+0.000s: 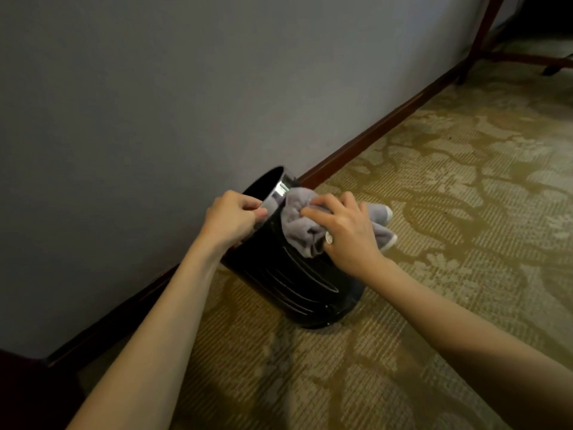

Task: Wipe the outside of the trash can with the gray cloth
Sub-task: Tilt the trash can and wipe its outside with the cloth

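A black ribbed trash can (pixel 288 283) with a shiny metal rim stands on the carpet beside the wall, tilted with its mouth toward the wall. My left hand (pixel 232 217) pinches the rim at its near edge. My right hand (pixel 344 226), a ring on one finger, presses a bunched gray cloth (pixel 297 225) against the can's upper outer side just below the rim. Part of the cloth sticks out beyond my fingers to the right.
A gray wall (pixel 155 103) with a dark wooden baseboard (pixel 372 135) runs diagonally just behind the can. Patterned beige carpet (pixel 449 197) spreads to the right. Dark red furniture legs (pixel 477 41) stand at the far upper right. A dark object fills the lower left corner.
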Demonstrator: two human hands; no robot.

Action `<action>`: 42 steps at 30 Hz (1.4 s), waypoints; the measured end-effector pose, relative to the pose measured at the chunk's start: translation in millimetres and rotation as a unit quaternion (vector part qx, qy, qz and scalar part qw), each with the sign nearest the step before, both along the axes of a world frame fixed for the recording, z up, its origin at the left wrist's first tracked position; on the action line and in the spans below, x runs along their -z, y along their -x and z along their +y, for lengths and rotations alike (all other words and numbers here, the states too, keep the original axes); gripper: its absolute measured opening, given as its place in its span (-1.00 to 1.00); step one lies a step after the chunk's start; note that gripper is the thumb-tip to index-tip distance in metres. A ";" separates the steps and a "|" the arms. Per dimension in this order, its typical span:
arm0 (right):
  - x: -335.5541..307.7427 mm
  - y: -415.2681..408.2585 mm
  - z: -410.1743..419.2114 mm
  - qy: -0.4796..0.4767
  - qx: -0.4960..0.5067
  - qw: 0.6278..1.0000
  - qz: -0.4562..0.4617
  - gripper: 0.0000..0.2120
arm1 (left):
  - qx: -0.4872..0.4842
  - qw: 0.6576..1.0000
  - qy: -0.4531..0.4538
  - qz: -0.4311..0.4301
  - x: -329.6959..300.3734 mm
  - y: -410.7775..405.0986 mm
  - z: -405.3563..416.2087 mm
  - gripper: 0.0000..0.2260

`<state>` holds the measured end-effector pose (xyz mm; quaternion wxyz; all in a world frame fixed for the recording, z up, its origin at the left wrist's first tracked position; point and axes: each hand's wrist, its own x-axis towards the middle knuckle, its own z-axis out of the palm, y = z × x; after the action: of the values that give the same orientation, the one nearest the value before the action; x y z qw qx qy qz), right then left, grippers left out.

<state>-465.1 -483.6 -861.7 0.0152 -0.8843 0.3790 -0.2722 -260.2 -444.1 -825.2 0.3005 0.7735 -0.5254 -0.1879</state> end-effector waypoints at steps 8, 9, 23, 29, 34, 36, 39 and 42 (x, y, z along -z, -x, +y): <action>18.8 4.3 5.4 0.049 -0.005 0.998 0.028 -0.53 | -0.015 1.000 0.009 -0.018 1.7 -5.7 -3.6 -0.72; 26.5 10.0 6.1 0.044 -0.004 0.998 0.040 -0.54 | -0.022 1.000 0.007 -0.009 1.9 -9.2 -3.5 -0.73; 53.7 55.2 8.0 -0.055 0.052 0.995 0.060 -0.60 | -0.002 0.998 0.006 0.056 5.2 -14.1 2.4 -0.83; 15.0 7.7 13.9 0.045 -0.018 0.997 -0.055 -0.57 | 0.024 1.000 -0.011 -0.001 1.1 20.4 -7.7 -0.76; 21.7 13.3 20.6 0.082 -0.017 0.995 -0.045 -0.53 | 0.033 0.999 -0.011 -0.019 -1.3 30.0 -7.7 -0.75; 24.6 16.9 19.5 0.090 -0.014 0.995 -0.040 -0.52 | 0.038 0.999 -0.010 -0.015 -1.5 33.4 -7.3 -0.74; 32.5 25.5 19.2 0.087 -0.009 0.996 -0.013 -0.53 | 0.036 0.999 -0.009 -0.012 -3.4 33.6 -7.8 -0.74; 53.8 45.3 25.4 0.073 -0.002 0.996 0.041 -0.53 | 0.013 1.000 -0.007 0.010 -3.5 23.1 -10.2 -0.82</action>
<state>-510.4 -458.3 -915.5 -0.0648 -0.8944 0.3562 -0.2627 -283.2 -454.3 -821.7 0.2975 0.7670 -0.5309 -0.2033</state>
